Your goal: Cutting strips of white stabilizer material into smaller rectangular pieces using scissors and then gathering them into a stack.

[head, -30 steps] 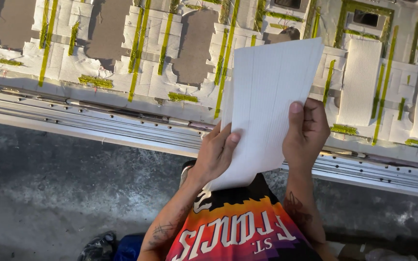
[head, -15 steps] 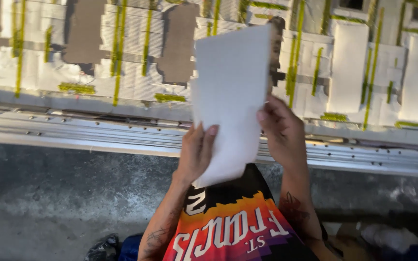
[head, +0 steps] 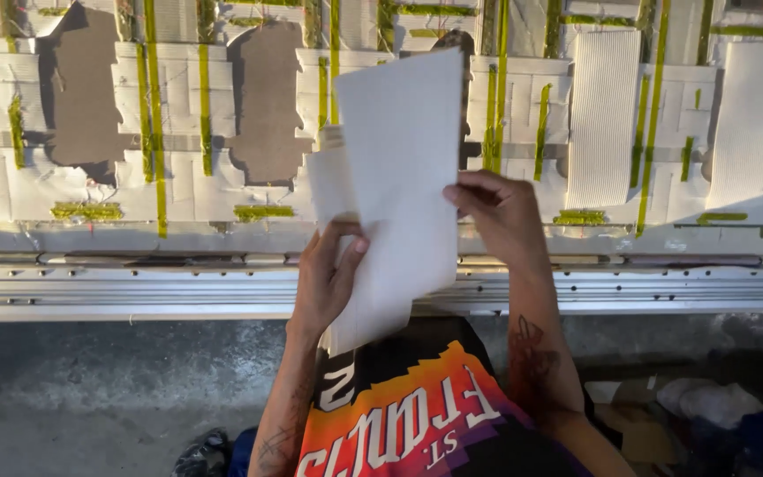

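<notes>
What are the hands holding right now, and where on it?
White sheets: the left hand grips the lower left edge, the right hand pinches the right edge about midway up.

- Single view: head-worn camera, aimed steeply down along the wearer's torso.
- Near field: both forearms rise from the bottom edge; left hand (head: pixel 327 283) and right hand (head: pixel 498 212) sit close at frame centre.
- Far field: the tabletop (head: pixel 178 221) spans the upper half, its metal rail (head: pixel 134 287) crossing horizontally; concrete floor (head: pixel 90 389) lies below.
- No second view; no shared coverage.
</notes>
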